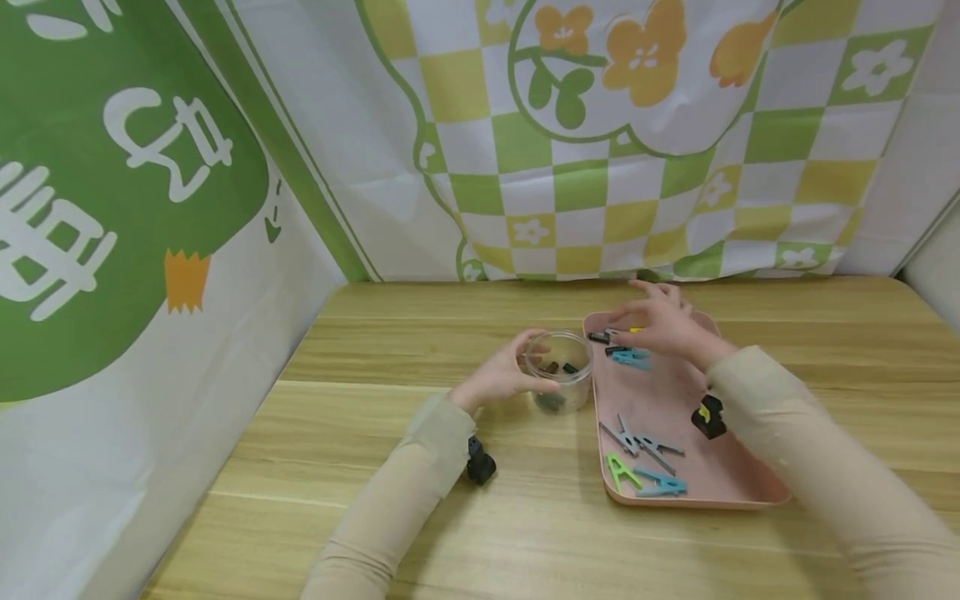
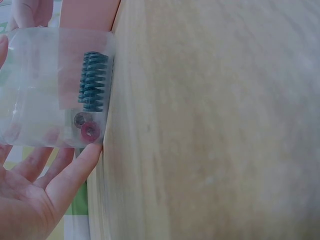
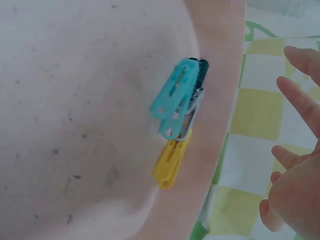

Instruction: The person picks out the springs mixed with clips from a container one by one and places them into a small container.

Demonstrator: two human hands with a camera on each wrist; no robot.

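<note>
My left hand [image 1: 504, 373] grips a clear plastic jar [image 1: 577, 392] standing on the table left of a pink tray [image 1: 645, 408]. Through the jar's wall, dark green coil springs [image 2: 93, 80] show, with the round end of a red spring [image 2: 90, 132] by them. Over the tray's far end, my right hand [image 1: 660, 323] has its fingers spread and nothing between them. Below it lie a light blue clothespin [image 1: 632, 359], a yellow clothespin [image 3: 171, 162], a grey clothespin [image 3: 196, 107] and dark springs [image 1: 599, 337], close together near the tray wall.
At the tray's near end lie grey clothespins [image 1: 652, 446], a green clothespin [image 1: 621, 472] and a blue clothespin [image 1: 662, 482]. Checked cloth [image 1: 630, 208] hangs behind the wooden table [image 1: 525, 517]. A white and green printed sheet [image 1: 247, 333] stands at the left.
</note>
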